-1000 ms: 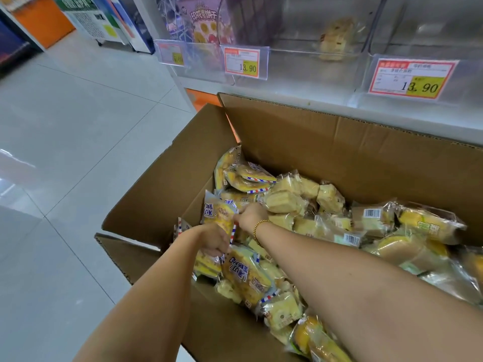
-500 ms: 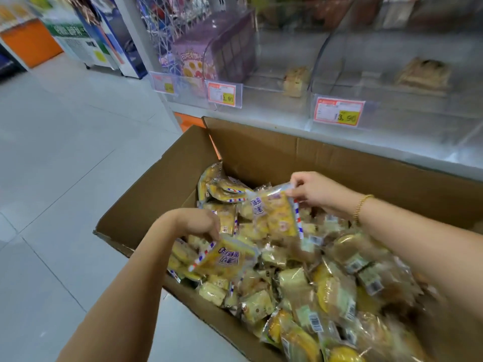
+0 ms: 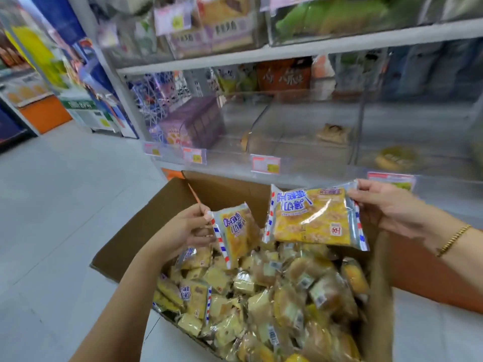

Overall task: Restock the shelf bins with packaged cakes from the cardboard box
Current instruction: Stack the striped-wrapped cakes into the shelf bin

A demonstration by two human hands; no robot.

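The left hand (image 3: 188,227) pinched a small packet (image 3: 236,231) by its edge, the right hand (image 3: 389,207) a larger packet (image 3: 313,218); either could slip short of the bins (image 3: 313,158).

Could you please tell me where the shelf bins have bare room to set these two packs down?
The middle bin is mostly bare: free floor left of and in front of the brown cake. The right bin is open behind the round cake. Crowded: the left end by the purple box, and the cardboard box itself.

Yellow cake packets (image 3: 311,218) aloft over full cardboard box (image 3: 146,226)
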